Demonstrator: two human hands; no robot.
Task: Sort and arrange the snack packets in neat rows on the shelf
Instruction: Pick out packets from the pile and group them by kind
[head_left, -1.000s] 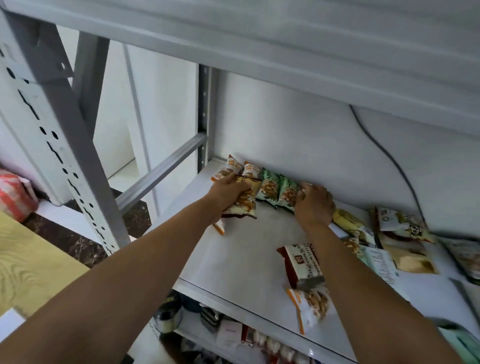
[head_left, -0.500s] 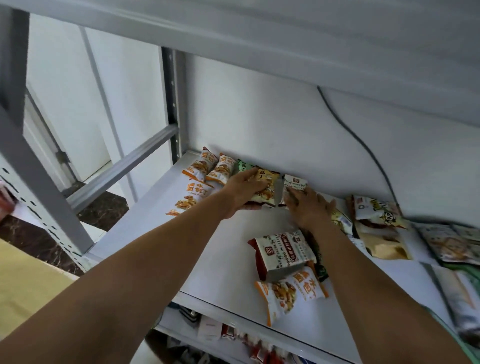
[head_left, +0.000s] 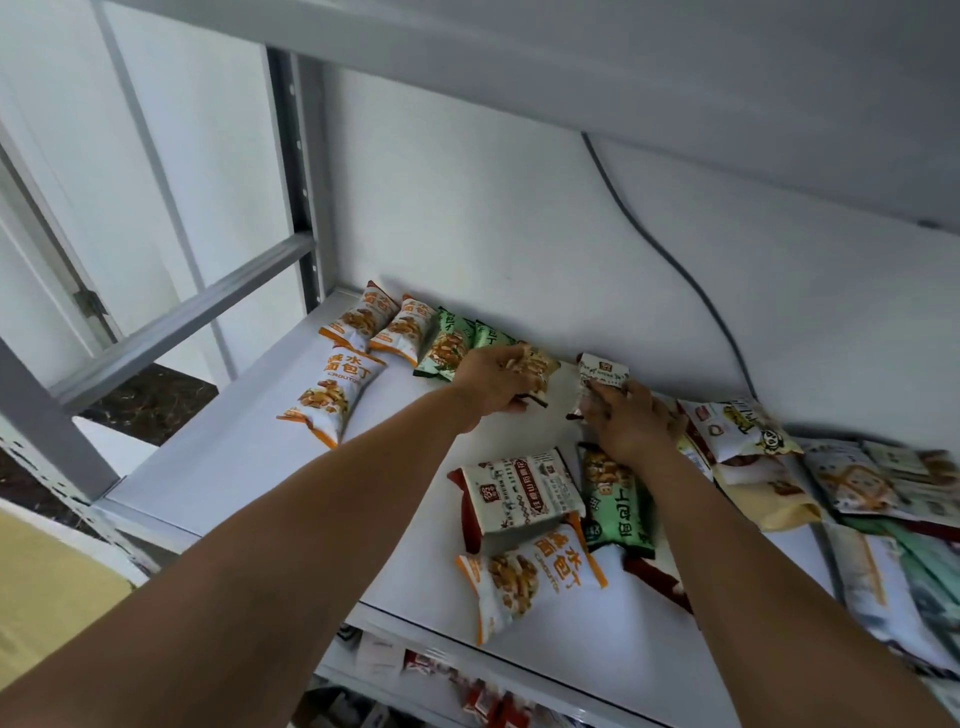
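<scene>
You are barely starting: your left hand (head_left: 491, 382) is gripping a yellow packet (head_left: 537, 364) beside the four-packet back row (head_left: 413, 330), your right hand (head_left: 631, 423) is holding a white packet (head_left: 602, 371) next to it, and loose packets (head_left: 522, 493) are waiting across the shelf (head_left: 249, 467).

Left hand (head_left: 491, 382) grips yellow packet (head_left: 541, 364); right hand (head_left: 631, 423) holds white packet (head_left: 602, 370) above shelf (head_left: 234, 467).

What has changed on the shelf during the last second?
The left hand carried the yellow packet rightward, from before the orange packets to the row's end beside the green packets. The right hand now holds a white packet beside it. The loose packets in front stayed.
</scene>
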